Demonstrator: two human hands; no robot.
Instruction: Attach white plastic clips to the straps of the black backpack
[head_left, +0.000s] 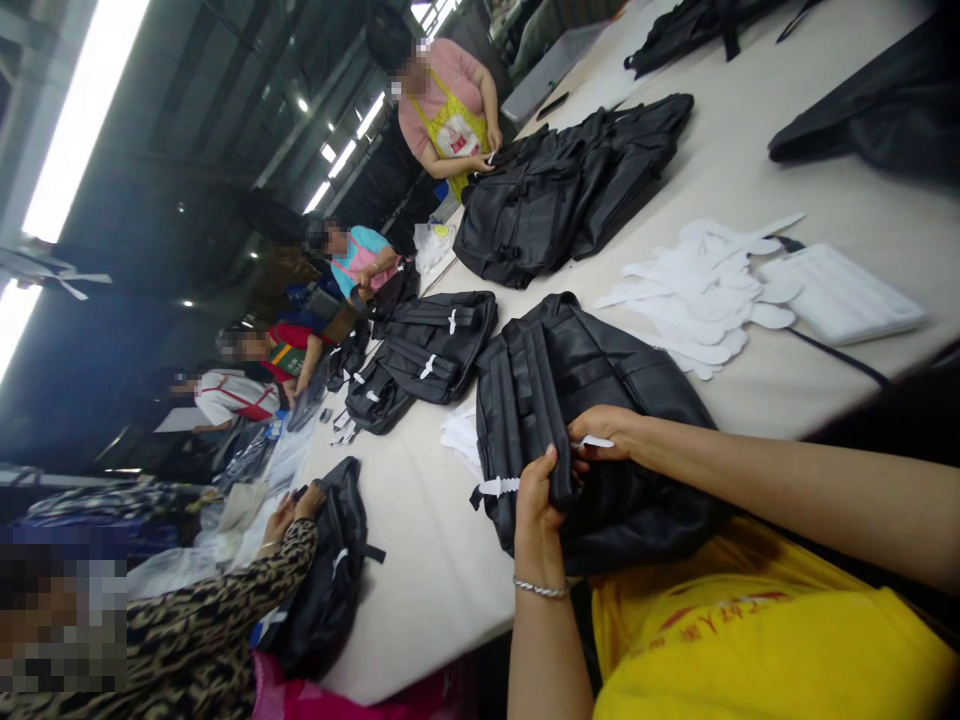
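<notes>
1. Holding: left hand [536,490], closed on a strap [546,400], thumb on top, fingers wrapped beneath.
2. Right hand [609,432], pinching a white strip [598,442] beside that strap; fingertips partly hidden, so contact between strip and strap cannot be told.
3. Bag [622,380], black, one: directly under the grip, lying on the table [450,545], straps uppermost.
4. Other strap [499,420], left of the grip: fitted strip [499,487] across it; this side looks done.
5. Held strap, in the grip: no strip seen around it; judged the part left, making the bag about half banded.
6. Strip pile [697,290], beyond the grip to the right: many loose pieces, unused. White stack [844,295] to the right of the pile.
7. Banded bags [442,345], beyond the grip to the left: white strips on their straps; apparently done.
8. Far bags [525,210], well beyond the grip: no strips made out; status uncertain.
9. Co-worker's sleeve [247,590], well left of the grip, with another black bag [341,560].
</notes>
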